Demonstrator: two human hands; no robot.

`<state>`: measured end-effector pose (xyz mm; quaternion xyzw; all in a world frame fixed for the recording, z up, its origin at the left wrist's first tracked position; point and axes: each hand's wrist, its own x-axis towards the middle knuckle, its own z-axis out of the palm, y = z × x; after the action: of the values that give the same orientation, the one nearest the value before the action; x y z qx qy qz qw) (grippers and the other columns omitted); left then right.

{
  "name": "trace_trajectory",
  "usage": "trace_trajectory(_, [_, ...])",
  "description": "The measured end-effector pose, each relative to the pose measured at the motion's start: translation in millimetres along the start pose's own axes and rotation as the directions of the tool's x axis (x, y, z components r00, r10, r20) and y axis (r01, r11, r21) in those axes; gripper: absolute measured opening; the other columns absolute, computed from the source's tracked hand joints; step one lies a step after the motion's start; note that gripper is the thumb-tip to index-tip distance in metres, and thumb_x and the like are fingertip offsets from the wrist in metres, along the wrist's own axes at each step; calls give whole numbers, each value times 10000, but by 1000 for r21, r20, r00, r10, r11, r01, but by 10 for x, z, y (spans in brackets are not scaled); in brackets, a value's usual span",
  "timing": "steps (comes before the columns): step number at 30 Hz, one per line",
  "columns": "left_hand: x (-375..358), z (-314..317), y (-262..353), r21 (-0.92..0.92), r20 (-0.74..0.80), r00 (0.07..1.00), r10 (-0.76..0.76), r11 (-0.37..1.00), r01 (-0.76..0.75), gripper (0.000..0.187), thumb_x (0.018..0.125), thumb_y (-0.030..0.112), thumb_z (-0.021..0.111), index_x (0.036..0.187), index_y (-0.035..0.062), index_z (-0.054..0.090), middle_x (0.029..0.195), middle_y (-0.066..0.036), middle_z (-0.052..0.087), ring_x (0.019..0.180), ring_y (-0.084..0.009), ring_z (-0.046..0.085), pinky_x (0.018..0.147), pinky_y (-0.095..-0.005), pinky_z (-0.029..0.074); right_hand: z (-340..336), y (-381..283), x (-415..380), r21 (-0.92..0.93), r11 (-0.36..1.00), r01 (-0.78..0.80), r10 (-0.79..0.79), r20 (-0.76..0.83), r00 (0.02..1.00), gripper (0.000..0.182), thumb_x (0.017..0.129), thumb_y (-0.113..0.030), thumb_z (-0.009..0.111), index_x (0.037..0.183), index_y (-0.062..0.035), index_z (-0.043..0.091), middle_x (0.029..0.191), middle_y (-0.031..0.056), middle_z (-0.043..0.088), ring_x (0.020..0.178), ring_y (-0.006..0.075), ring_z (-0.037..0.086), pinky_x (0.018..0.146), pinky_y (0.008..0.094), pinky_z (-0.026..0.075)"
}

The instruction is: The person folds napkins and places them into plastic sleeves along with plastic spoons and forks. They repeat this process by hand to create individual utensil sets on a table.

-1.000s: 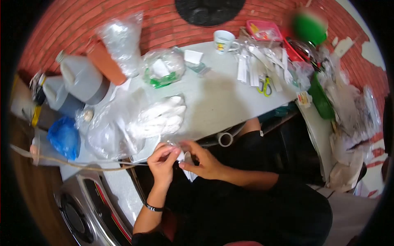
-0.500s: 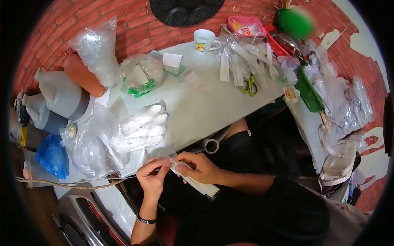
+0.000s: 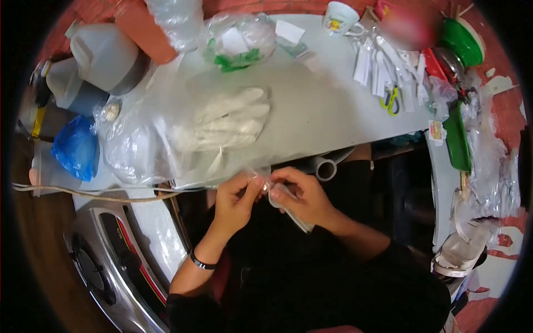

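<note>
My left hand (image 3: 235, 201) pinches the edge of a clear plastic sleeve (image 3: 259, 173) just beyond the table's front edge. Close beside it on the right, my right hand (image 3: 300, 194) is closed around a white wrapped bundle (image 3: 302, 223), whose lower end sticks out below the fingers. What exactly is inside the bundle is too small to make out. Further forward on the table (image 3: 316, 119) lies a pack of white pieces (image 3: 236, 119) in clear plastic, with a large crumpled plastic bag (image 3: 133, 152) to its left.
At the left stand jugs (image 3: 105, 58) and a blue bag (image 3: 75, 147), with a gas stove (image 3: 119, 266) below. Wrapped cutlery (image 3: 380, 66), green-handled scissors (image 3: 391, 101) and a mug (image 3: 340, 19) are at the back right. A green tray (image 3: 458, 139) lies farther right.
The view has shifted, so the table and its objects appear higher and farther right. Both hands remain together at the bundle, which now shows less of its length below my right hand.
</note>
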<state>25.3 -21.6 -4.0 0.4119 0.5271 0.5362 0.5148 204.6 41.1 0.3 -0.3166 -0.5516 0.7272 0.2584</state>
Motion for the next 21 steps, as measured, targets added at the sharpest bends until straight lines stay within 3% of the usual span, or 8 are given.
trace_trajectory(5, [108, -67, -49, -222, 16, 1000, 9, 975, -5, 232, 1004, 148, 544, 947, -33, 677, 821, -46, 663, 706, -97, 569, 633, -240, 459, -41, -32, 17, 281, 957, -74, 48, 96, 994, 337, 963, -162, 595, 1243, 2, 502, 1034, 51, 597, 830, 99, 587, 723, 251, 493])
trace_trajectory(8, [78, -101, -40, -288, -47, 998, -31, 958, 17, 252, 996, 161, 553, 963, -59, 672, 872, -102, 687, 726, -152, 625, 661, -274, 500, -14, -16, 0, 416, 863, -287, 244, 154, 957, 315, 981, -204, 557, 1229, -17, 508, 960, 45, 592, 808, 120, 597, 726, 260, 488])
trace_trajectory(14, [77, -197, -1, -392, -33, 999, -28, 920, 13, 255, 959, 183, 599, 998, -63, 657, 909, -156, 691, 804, -225, 681, 722, -334, 553, -35, -39, -101, 367, 781, -505, 289, 505, 814, 299, 1007, -316, 523, 1118, -38, 520, 755, 38, 596, 541, 138, 585, 488, 274, 477])
trace_trajectory(15, [91, -197, 9, -454, -11, 1000, 13, 891, -16, 261, 959, 170, 603, 1048, -72, 641, 938, -180, 687, 820, -252, 689, 736, -347, 565, -48, -66, -91, 300, 838, -456, 282, 478, 832, 274, 1003, -294, 536, 1027, -21, 555, 716, 46, 600, 492, 131, 563, 460, 273, 452])
trace_trajectory(17, [125, -196, 38, -523, 14, 998, 53, 851, -38, 288, 957, 165, 608, 1112, -78, 618, 970, -205, 681, 833, -282, 697, 745, -359, 576, -187, -286, -179, -165, 982, -96, 134, 237, 962, 255, 966, -262, 598, 972, -8, 581, 714, 65, 594, 532, 153, 589, 482, 297, 459])
trace_trajectory(19, [128, -209, 49, -549, 21, 999, 50, 836, -30, 311, 955, 178, 612, 1139, -73, 607, 978, -209, 677, 825, -290, 695, 736, -356, 575, -404, -675, -241, -541, 796, 272, -222, 158, 962, 234, 908, -224, 672, 927, 2, 611, 730, 88, 604, 595, 193, 621, 518, 326, 474])
trace_trajectory(20, [125, -205, 54, -499, 24, 999, 31, 867, -15, 334, 954, 216, 611, 1134, -65, 607, 964, -197, 677, 817, -279, 691, 731, -352, 571, -558, -882, -258, -645, 619, 448, -435, 194, 879, 227, 869, -202, 715, 909, 5, 629, 747, 101, 616, 639, 221, 640, 544, 343, 486])
trace_trajectory(21, [127, -193, 57, -448, 25, 1000, 12, 894, 0, 358, 953, 253, 610, 1130, -57, 607, 949, -185, 677, 809, -269, 687, 726, -349, 568, -674, -1082, -312, -575, 637, 514, -544, 138, 828, 225, 802, -164, 761, 896, 2, 640, 806, 122, 646, 709, 267, 654, 605, 367, 510])
